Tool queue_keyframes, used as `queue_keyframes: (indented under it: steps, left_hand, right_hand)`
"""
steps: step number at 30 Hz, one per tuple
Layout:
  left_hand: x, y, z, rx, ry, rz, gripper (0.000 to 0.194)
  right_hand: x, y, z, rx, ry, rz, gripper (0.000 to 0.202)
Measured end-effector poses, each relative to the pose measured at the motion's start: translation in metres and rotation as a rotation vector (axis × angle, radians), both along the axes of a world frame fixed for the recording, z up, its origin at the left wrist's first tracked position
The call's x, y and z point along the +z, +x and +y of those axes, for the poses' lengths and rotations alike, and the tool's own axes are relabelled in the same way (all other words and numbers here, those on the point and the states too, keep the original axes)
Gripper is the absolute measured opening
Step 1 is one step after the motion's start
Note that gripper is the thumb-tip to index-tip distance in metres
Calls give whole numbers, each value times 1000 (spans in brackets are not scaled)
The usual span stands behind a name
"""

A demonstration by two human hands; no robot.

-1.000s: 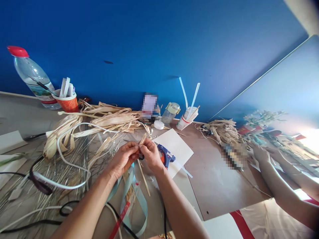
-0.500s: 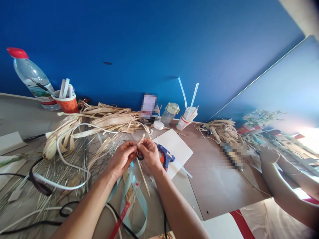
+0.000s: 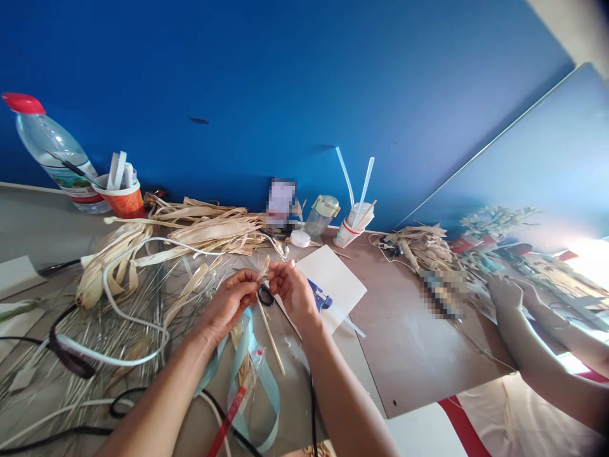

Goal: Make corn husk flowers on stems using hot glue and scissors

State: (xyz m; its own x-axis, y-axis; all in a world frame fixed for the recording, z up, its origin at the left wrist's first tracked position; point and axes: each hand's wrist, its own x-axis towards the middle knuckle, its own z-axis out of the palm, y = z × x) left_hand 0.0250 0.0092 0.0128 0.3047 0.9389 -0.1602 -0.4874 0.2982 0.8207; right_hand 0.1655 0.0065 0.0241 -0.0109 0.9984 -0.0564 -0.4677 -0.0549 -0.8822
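Observation:
In front of me, my left hand (image 3: pixel 235 297) is closed, with thumb and forefinger pinching a small piece of dried corn husk (image 3: pixel 265 265) that points upward. My right hand (image 3: pixel 295 295) is just right of the husk, fingers loosely curled and apart, fingertips close to it. A black scissors handle (image 3: pixel 265 294) shows between the hands, on the table. Partly hidden behind my right hand, a blue glue gun (image 3: pixel 321 295) lies on a white sheet (image 3: pixel 345 279). Below the hands are a thin wooden stick (image 3: pixel 272 339) and a pale blue ribbon (image 3: pixel 271 406).
Bundles of dried husk (image 3: pixel 214 231), thin wires (image 3: pixel 137 317) and a white cable (image 3: pixel 111 285) cover the left side. A bottle (image 3: pixel 57 152), an orange cup (image 3: pixel 124 202), a jar (image 3: pixel 321 216) and a paper cup (image 3: pixel 346 235) stand along the blue partition. Another person's arms (image 3: pixel 523 336) are at right.
My right hand has loosened from the pinch at the husk and turned, its fingers parting slightly. My left hand keeps the husk. The view has shifted a little.

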Motion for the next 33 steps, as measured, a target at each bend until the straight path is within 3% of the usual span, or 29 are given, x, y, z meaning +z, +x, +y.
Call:
queue_keyframes:
  steps: [7, 12, 18, 28, 33]
  left_hand:
    - [-1, 4, -1, 2, 64, 187, 21]
    - [-7, 4, 0, 25, 121, 257, 20]
    - [-2, 6, -1, 56, 163, 302, 19]
    - [-4, 5, 0, 202, 264, 461, 15]
    - [1, 7, -4, 224, 342, 602, 11]
  right_hand:
    - [-3, 0, 2, -40, 63, -210, 34]
    - [1, -1, 3, -78, 7, -136, 29]
    - [1, 1, 3, -69, -78, -17, 22]
    - [1, 1, 1, 31, -200, 126, 19]
    - [2, 4, 1, 110, -252, 123, 32]
